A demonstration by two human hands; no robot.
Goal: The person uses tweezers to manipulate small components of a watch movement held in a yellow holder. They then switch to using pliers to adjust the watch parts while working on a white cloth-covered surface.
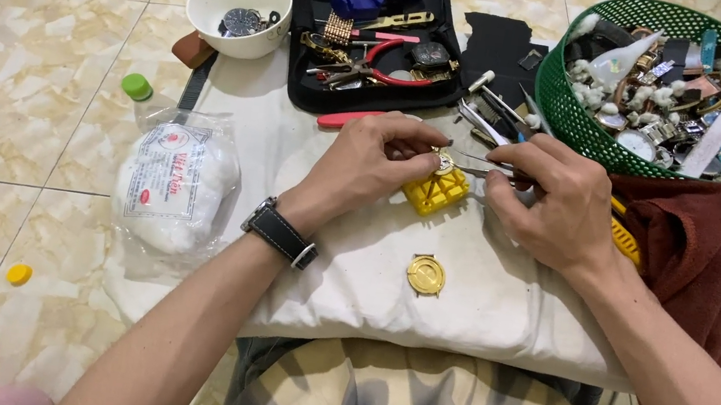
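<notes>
My left hand [375,162] pinches a small round watch part [445,161] on top of a yellow plastic holder block [437,191] that sits on a white cloth [479,294]. My right hand [558,202] grips metal tweezers [479,165] whose tips point left at that watch part. A gold watch case [427,274] lies alone on the cloth in front of the holder. A black strap watch is on my left wrist.
An open black tool case [375,31] with pliers and a blue tool lies behind. A white bowl [239,11] holds parts at back left. A green basket [677,87] full of watches stands at right, above a dark red towel [701,250]. A bag of cotton [175,186] lies at left.
</notes>
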